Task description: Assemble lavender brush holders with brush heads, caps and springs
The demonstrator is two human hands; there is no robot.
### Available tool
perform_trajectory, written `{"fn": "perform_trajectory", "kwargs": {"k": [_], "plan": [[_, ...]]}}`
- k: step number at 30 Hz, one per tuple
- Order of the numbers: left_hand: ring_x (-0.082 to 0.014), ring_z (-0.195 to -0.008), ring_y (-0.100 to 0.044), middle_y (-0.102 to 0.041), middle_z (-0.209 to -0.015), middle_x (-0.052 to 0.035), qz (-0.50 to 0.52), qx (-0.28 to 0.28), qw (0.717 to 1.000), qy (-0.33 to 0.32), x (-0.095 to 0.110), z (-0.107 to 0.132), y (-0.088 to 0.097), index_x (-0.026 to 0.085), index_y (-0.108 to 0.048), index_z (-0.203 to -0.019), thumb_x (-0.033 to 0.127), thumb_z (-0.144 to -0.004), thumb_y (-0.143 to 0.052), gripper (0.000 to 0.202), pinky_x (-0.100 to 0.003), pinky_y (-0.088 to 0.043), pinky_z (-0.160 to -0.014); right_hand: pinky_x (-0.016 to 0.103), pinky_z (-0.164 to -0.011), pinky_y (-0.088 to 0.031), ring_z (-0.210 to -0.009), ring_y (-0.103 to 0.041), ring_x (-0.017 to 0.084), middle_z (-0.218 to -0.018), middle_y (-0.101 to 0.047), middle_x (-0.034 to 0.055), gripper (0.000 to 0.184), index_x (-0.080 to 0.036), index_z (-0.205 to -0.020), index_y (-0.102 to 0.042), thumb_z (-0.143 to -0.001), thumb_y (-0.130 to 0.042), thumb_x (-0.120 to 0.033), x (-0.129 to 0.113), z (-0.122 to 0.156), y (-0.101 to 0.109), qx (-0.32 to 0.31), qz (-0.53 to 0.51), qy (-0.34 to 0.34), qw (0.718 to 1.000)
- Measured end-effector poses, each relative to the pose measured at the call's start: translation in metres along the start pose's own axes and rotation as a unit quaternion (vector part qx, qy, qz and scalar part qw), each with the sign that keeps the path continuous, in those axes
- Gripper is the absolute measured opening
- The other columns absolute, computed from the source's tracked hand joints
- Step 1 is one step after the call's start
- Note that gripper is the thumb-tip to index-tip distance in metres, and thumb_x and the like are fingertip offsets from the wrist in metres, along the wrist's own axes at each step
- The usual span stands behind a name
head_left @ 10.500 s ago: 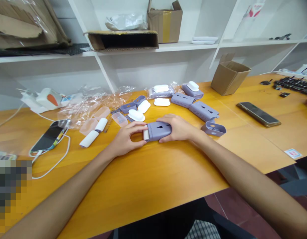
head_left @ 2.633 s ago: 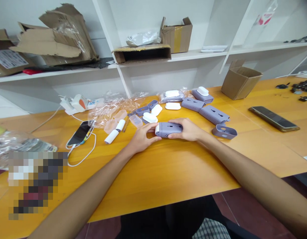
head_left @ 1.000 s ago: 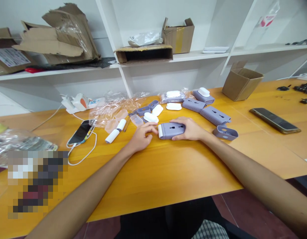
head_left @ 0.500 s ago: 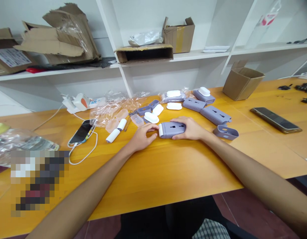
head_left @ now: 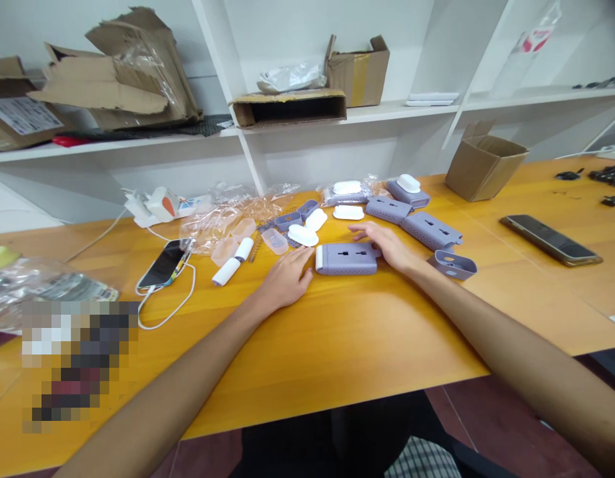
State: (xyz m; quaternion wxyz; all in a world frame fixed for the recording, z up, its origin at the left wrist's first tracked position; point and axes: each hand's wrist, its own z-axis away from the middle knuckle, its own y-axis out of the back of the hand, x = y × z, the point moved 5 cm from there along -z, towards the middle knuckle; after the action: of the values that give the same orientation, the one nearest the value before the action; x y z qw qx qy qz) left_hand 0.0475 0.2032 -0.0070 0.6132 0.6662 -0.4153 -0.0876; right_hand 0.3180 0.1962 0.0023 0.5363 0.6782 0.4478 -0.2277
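A purple plastic casing (head_left: 360, 265) with dark slots in its upper face and a white piece at its left end lies on the table. My left hand (head_left: 286, 277) rests flat beside that white end, fingers stretched out and holding nothing. Around the casing's right end is my right hand (head_left: 384, 244), fingers apart and not wrapped round it. Whether its thumb touches the casing I cannot tell. Behind are white oval caps (head_left: 303, 235), small purple cups (head_left: 288, 221) and clear plastic cups (head_left: 275, 241). White rollers (head_left: 226, 271) lie to the left. More purple casings (head_left: 432, 230) lie behind my right hand.
A purple end piece (head_left: 453, 265) sits near my right forearm, with a phone (head_left: 550, 239) farther right. An open cardboard box (head_left: 485, 162) stands at the back. To the left lie a charging phone (head_left: 164, 264) with its white cable and crumpled clear plastic bags (head_left: 208, 219).
My right hand has let go of the purple casing and drawn slightly back and right. My left hand has flattened beside the casing, which has shifted a little.
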Motion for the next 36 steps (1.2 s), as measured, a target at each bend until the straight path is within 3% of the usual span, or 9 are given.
{"fn": "perform_trajectory", "kwargs": {"k": [3, 6, 8, 12, 15, 19, 27, 32, 36], "plan": [[-0.0358, -0.160, -0.041, -0.047, -0.168, -0.0197, -0.020, -0.022, 1.000, -0.006, -0.001, 0.001, -0.001, 0.011, -0.051, -0.158, 0.031, -0.103, -0.047, 0.059, -0.058, -0.030, -0.134, 0.049, -0.104, -0.059, -0.122, -0.071, 0.030, -0.140, -0.072, 0.0106, 0.053, -0.022, -0.146, -0.067, -0.107, -0.037, -0.042, 0.020, -0.005, 0.014, 0.042, 0.083, -0.036, 0.995], [-0.0342, -0.163, -0.035, -0.040, -0.173, -0.0178, -0.041, -0.038, 0.998, -0.002, -0.002, 0.004, -0.002, 0.013, -0.048, -0.161, 0.035, -0.106, -0.042, 0.060, -0.059, -0.025, -0.135, 0.050, -0.119, -0.050, -0.135, -0.065, 0.034, -0.145, -0.071, 0.0156, 0.053, -0.013, -0.146, -0.066, -0.100, -0.046, -0.027, 0.031, -0.009, 0.017, -0.001, 0.233, 0.004, 0.973], [-0.0340, -0.165, -0.032, -0.037, -0.174, -0.0169, -0.048, -0.046, 0.998, 0.006, -0.002, 0.005, -0.003, 0.015, -0.045, -0.163, 0.038, -0.107, -0.039, 0.061, -0.060, -0.022, -0.136, 0.052, -0.127, -0.042, -0.148, -0.056, 0.035, -0.155, -0.064, 0.0162, 0.054, -0.012, -0.149, -0.064, -0.099, -0.046, -0.025, 0.036, -0.007, 0.014, -0.047, 0.304, 0.013, 0.951], [-0.0342, -0.166, -0.027, -0.032, -0.177, -0.0160, -0.051, -0.052, 0.997, 0.013, -0.004, 0.009, -0.006, 0.017, -0.040, -0.166, 0.043, -0.109, -0.037, 0.063, -0.060, -0.016, -0.136, 0.069, -0.131, -0.027, -0.164, -0.032, 0.041, -0.174, -0.041, 0.0117, 0.067, -0.016, -0.166, -0.045, -0.100, -0.045, -0.032, 0.039, 0.003, 0.006, -0.097, 0.387, -0.054, 0.916], [-0.0341, -0.167, -0.025, -0.029, -0.177, -0.0174, -0.058, -0.058, 0.997, 0.014, -0.004, 0.011, -0.008, 0.015, -0.037, -0.167, 0.043, -0.110, -0.035, 0.064, -0.061, -0.014, -0.136, 0.072, -0.132, -0.020, -0.167, -0.023, 0.040, -0.177, -0.032, 0.0132, 0.072, -0.013, -0.170, -0.035, -0.102, -0.040, -0.034, 0.033, 0.010, 0.000, -0.109, 0.410, -0.072, 0.903], [-0.0346, -0.168, -0.022, -0.028, -0.177, -0.0201, -0.069, -0.069, 0.995, 0.025, -0.002, 0.012, -0.009, 0.011, -0.037, -0.166, 0.042, -0.110, -0.034, 0.065, -0.061, -0.013, -0.136, 0.071, -0.132, -0.020, -0.167, -0.022, 0.037, -0.178, -0.031, 0.0144, 0.068, -0.013, -0.170, -0.035, -0.106, -0.029, -0.035, 0.028, 0.020, -0.002, -0.095, 0.418, -0.087, 0.899], [-0.0341, -0.168, -0.023, -0.031, -0.176, -0.0198, -0.063, -0.057, 0.996, 0.022, -0.004, 0.012, -0.012, 0.013, -0.037, -0.166, 0.044, -0.110, -0.035, 0.065, -0.060, -0.013, -0.136, 0.071, -0.131, -0.024, -0.167, -0.023, 0.038, -0.178, -0.029, 0.0159, 0.068, -0.012, -0.170, -0.035, -0.106, -0.031, -0.036, 0.030, 0.034, -0.002, -0.090, 0.422, -0.103, 0.896], [-0.0349, -0.167, -0.024, -0.027, -0.178, -0.0186, -0.064, -0.054, 0.996, 0.019, -0.006, 0.011, -0.014, 0.014, -0.037, -0.167, 0.044, -0.109, -0.035, 0.064, -0.061, -0.015, -0.136, 0.072, -0.130, -0.026, -0.166, -0.025, 0.038, -0.177, -0.032, 0.0136, 0.067, -0.018, -0.170, -0.035, -0.106, -0.033, -0.038, 0.031, 0.031, 0.000, -0.087, 0.411, -0.095, 0.902], [-0.0361, -0.167, -0.023, -0.026, -0.178, -0.0199, -0.056, -0.058, 0.997, 0.022, -0.004, 0.010, -0.013, 0.012, -0.037, -0.166, 0.043, -0.109, -0.036, 0.065, -0.061, -0.013, -0.136, 0.070, -0.132, -0.023, -0.167, -0.023, 0.038, -0.178, -0.029, 0.0147, 0.069, -0.014, -0.170, -0.034, -0.105, -0.034, -0.036, 0.030, 0.031, -0.001, -0.096, 0.417, -0.106, 0.898]]}}
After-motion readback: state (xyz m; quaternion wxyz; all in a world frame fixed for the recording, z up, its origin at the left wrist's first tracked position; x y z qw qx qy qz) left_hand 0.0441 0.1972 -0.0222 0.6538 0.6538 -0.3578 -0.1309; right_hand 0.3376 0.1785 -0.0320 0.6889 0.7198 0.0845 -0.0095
